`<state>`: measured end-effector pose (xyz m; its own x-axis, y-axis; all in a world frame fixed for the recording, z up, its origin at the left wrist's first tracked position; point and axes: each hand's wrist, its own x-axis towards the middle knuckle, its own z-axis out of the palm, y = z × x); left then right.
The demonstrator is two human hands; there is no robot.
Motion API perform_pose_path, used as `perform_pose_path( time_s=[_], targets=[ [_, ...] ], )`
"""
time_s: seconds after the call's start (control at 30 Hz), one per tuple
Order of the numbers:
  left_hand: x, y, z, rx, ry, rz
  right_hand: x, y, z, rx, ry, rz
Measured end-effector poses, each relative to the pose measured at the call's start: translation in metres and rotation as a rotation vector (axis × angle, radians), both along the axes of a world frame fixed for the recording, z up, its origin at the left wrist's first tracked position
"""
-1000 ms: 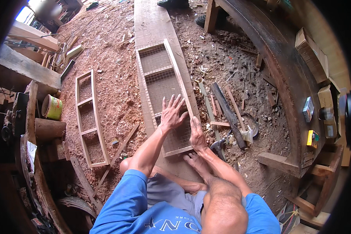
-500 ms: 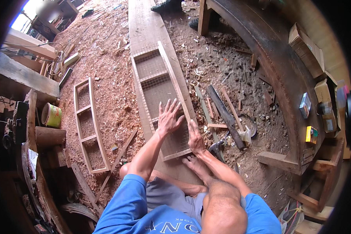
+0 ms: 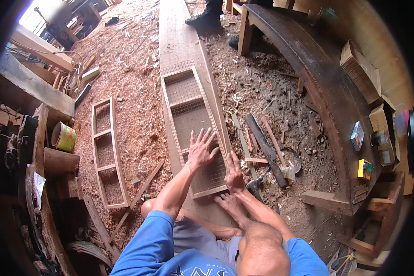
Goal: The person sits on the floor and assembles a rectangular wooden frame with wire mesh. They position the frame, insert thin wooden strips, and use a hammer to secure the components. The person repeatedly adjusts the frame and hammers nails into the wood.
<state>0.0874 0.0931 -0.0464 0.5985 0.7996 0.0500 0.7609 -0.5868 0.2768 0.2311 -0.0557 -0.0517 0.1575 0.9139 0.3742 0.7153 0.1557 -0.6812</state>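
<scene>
A long wooden frame with crossbars (image 3: 186,101) lies on a wide plank (image 3: 181,41), pointing away from me. Wire mesh (image 3: 188,122) covers it and sticks out slightly past its far end. My left hand (image 3: 201,149) rests flat on the mesh, fingers spread, over the nearer part of the frame. Against the frame's right rail lies my right hand (image 3: 233,172), its fingers stretched forward along the edge. Just beside the near end, my bare foot (image 3: 230,204) is on the plank.
A second frame without visible mesh (image 3: 113,158) lies left on wood shavings. Right of the plank are a dark wooden bar (image 3: 264,147), a hammer-like tool (image 3: 254,187) and sticks. A long bench (image 3: 326,92) holds boxes. A person's boot (image 3: 204,20) stands beyond.
The frame's right rail showed bare beside the mesh before; mesh now lies along it. My right hand stays at that edge, my left on the mesh. The view has shifted slightly.
</scene>
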Motion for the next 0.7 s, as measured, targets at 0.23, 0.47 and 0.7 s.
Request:
perform_pose_path(
  time_s=[0.23, 0.47, 0.7],
  targets=[
    [-0.001, -0.001, -0.001, 0.017, 0.012, -0.007, -0.006, 0.005, -0.002, -0.044, -0.105, 0.05],
    [-0.001, -0.002, 0.0, 0.033, -0.053, -0.013, -0.011, 0.009, -0.02, -0.22, -0.135, 0.067],
    [-0.003, -0.001, 0.0, 0.023, -0.099, -0.017, -0.012, 0.01, -0.02, -0.271, -0.055, 0.04]
  ],
)
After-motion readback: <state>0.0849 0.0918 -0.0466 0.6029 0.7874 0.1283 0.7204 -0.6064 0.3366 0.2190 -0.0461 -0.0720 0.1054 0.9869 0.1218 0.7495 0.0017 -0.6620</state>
